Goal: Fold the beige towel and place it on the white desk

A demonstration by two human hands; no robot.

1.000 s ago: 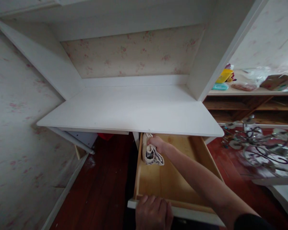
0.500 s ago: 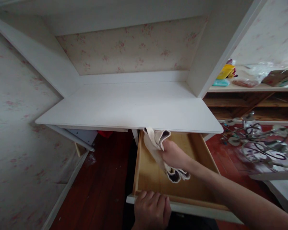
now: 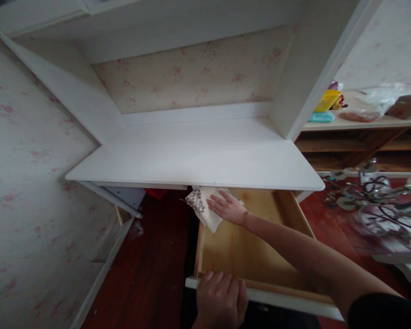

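A pale wooden drawer [image 3: 287, 219] stands pulled out from under a white desk top [image 3: 198, 155]. My right hand [image 3: 229, 209] reaches into the drawer's far left corner, fingers stretched flat, pressing a cream cloth with a dark pattern [image 3: 202, 206] against the drawer's left wall and rim. Part of the cloth hangs over the left edge. My left hand [image 3: 221, 301] is curled over the drawer's white front panel [image 3: 287, 302] at its left end.
Dark red wooden floor [image 3: 150, 269] lies left of the drawer. A metal desk bracket [image 3: 113, 201] slants under the desk top. At right, a wooden shelf [image 3: 363, 137] carries a yellow object, bags and a box; a tangled metal fixture [image 3: 380, 201] lies on the floor.
My right hand carried the cloth from mid-drawer back to the far left corner and opened flat on it. The left hand stayed on the drawer front.
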